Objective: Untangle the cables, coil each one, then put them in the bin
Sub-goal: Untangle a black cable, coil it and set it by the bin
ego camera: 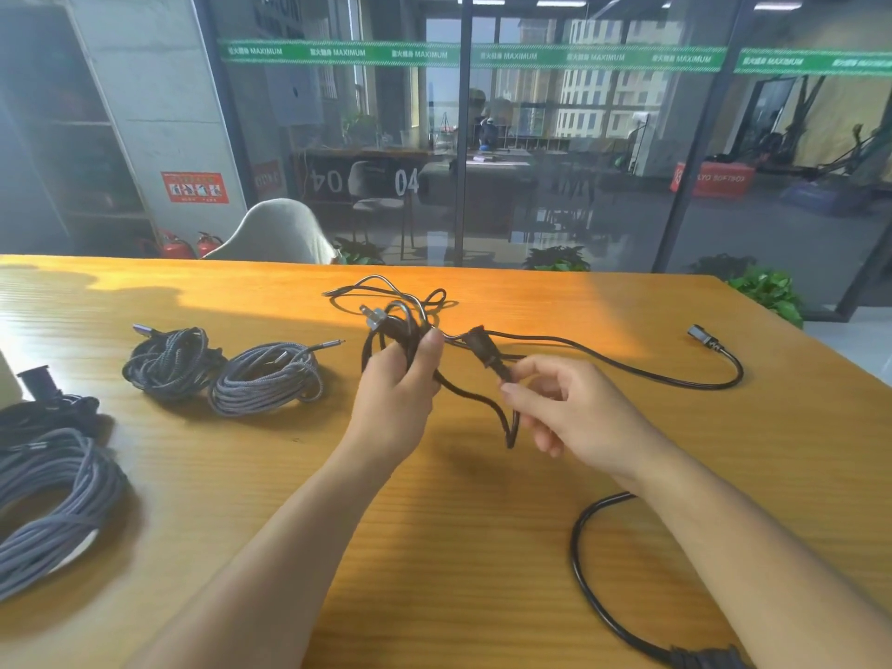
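Left hand (400,379) grip holds the black tangle (400,321) bunched above the desk (482,523); right hand (560,403) grip pinches the black cable (627,366) just below its plug (485,350). Judgement: light, limp cord, stiff only at moulded ends, so take it by the strain relief and feed the plug back through the loops. No bin in view; three braided coils (265,379) lie loose, well left of the grip.

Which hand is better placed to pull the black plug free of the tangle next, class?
Probably the right hand: its fingers already pinch the cord just below the black plug, while the left hand grips the tangled black cable bundle and can steady it.
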Tool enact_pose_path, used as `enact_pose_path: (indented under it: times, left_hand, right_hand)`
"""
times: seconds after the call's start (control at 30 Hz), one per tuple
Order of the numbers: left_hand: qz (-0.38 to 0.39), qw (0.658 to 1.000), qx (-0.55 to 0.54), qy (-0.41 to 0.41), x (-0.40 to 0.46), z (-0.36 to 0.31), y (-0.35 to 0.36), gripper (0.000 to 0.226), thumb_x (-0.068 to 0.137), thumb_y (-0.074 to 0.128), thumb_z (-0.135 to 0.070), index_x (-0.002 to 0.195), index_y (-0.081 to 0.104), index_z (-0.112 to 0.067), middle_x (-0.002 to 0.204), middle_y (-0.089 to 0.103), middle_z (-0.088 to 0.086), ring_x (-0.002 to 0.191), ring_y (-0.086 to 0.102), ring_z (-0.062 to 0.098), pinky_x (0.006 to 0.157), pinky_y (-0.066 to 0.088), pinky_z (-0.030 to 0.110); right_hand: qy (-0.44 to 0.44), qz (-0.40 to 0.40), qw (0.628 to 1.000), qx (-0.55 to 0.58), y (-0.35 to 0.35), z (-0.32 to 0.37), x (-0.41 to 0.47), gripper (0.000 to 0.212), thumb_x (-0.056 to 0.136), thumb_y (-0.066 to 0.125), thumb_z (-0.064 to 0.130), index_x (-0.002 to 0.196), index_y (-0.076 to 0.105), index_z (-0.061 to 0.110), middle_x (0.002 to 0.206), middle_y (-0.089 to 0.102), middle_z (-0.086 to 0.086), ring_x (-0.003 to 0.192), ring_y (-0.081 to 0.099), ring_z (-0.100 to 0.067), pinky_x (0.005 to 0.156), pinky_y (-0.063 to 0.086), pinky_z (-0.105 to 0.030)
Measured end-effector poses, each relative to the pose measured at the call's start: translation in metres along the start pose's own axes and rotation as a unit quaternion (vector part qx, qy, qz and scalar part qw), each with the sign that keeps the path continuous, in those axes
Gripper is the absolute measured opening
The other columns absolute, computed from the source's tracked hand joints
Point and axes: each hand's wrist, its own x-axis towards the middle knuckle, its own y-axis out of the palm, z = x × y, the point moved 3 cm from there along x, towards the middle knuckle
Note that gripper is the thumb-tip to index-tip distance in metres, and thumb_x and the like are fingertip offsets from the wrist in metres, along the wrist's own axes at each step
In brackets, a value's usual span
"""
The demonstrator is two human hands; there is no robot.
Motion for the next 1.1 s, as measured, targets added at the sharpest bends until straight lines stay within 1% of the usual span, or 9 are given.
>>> enact_pose_path:
  times: [0.13,0.33,0.43,0.53,0.63,0.73,0.8,0.97,1.1]
  left_hand:
    - [-0.043,0.997,-0.051,-0.037,0.004,0.0,-0.012,0.04,0.109,0.047,-0.044,0.085,0.045,-0.013,0.061,0.029,-0.001,0.057,0.024,0.018,0.053,0.023,0.033]
    - [0.007,0.995,-0.095,-0.038,-0.004,-0.012,-0.006,0.037,0.11,0.045,-0.042,0.091,0.049,-0.011,0.076,0.019,0.013,0.069,0.018,0.031,0.058,0.021,0.037]
    - [0.035,0.995,-0.086,-0.022,-0.007,-0.016,-0.003,0.042,0.111,0.042,-0.043,0.084,0.051,-0.012,0.066,0.033,0.006,0.061,0.03,0.022,0.058,0.032,0.032]
    - [0.038,0.995,-0.09,-0.013,-0.009,-0.019,-0.004,0.045,0.112,0.041,-0.042,0.079,0.051,-0.013,0.067,0.047,0.007,0.064,0.04,0.022,0.065,0.035,0.035]
    - [0.06,0.992,-0.115,0.003,-0.009,-0.024,-0.003,0.044,0.112,0.038,-0.04,0.076,0.051,-0.018,0.076,0.057,0.011,0.072,0.045,0.026,0.073,0.036,0.04]
    - [0.09,0.982,-0.166,-0.006,-0.009,-0.026,-0.001,0.044,0.112,0.038,-0.042,0.076,0.05,-0.02,0.083,0.066,0.014,0.082,0.057,0.028,0.082,0.04,0.041]
    - [0.125,0.964,-0.233,-0.027,-0.01,-0.029,0.001,0.04,0.111,0.039,-0.042,0.081,0.044,-0.016,0.078,0.061,0.012,0.077,0.059,0.029,0.079,0.044,0.038]
    - [0.186,0.928,-0.317,-0.056,-0.015,-0.035,0.005,0.036,0.104,0.047,-0.042,0.076,0.042,-0.02,0.064,0.021,-0.003,0.051,0.026,0.017,0.062,0.033,0.033]
    - [0.213,0.944,-0.247,-0.054,-0.018,-0.033,0.009,0.037,0.102,0.051,-0.041,0.073,0.04,-0.02,0.06,0.019,-0.005,0.05,0.018,0.015,0.055,0.019,0.034]
  right_hand:
    - [-0.07,0.08,0.994,0.023,0.002,0.006,-0.004,0.012,0.098,0.073,0.02,0.108,0.079,0.019,0.089,0.062,-0.016,0.067,0.055,-0.019,0.055,0.047,-0.032]
    - [-0.068,0.209,0.957,-0.189,0.009,0.0,-0.011,0.013,0.096,0.075,0.033,0.105,0.082,0.039,0.102,0.056,0.014,0.083,0.056,-0.006,0.073,0.044,-0.014]
    - [-0.06,0.169,0.962,-0.207,0.012,-0.003,-0.008,0.021,0.093,0.072,0.051,0.09,0.081,0.033,0.091,0.061,0.015,0.077,0.056,-0.004,0.071,0.043,-0.017]
    - [-0.081,0.0,0.969,-0.232,0.003,-0.007,0.001,0.043,0.083,0.077,0.061,0.069,0.059,0.025,0.063,0.052,0.012,0.06,0.045,-0.008,0.059,0.039,-0.026]
    - [-0.056,-0.072,0.979,-0.181,-0.003,-0.011,0.004,0.04,0.082,0.082,0.054,0.081,0.052,0.028,0.07,0.053,0.007,0.063,0.047,-0.012,0.061,0.043,-0.033]
    - [-0.004,0.06,0.987,-0.147,0.009,-0.017,0.006,0.013,0.094,0.073,0.044,0.1,0.068,0.033,0.087,0.066,0.014,0.083,0.06,-0.004,0.083,0.053,-0.033]
    - [0.027,0.13,0.98,-0.149,0.017,-0.018,0.003,0.02,0.1,0.064,0.048,0.097,0.077,0.033,0.077,0.062,0.019,0.074,0.054,0.0,0.076,0.048,-0.025]
    - [0.05,0.071,0.991,-0.105,0.007,-0.02,0.006,0.016,0.101,0.066,0.039,0.096,0.078,0.029,0.062,0.056,0.009,0.054,0.045,-0.008,0.055,0.035,-0.024]
    - [0.116,0.084,0.983,0.111,0.016,-0.019,0.005,0.017,0.104,0.061,0.011,0.116,0.071,0.006,0.101,0.078,-0.012,0.083,0.074,-0.021,0.067,0.057,-0.028]
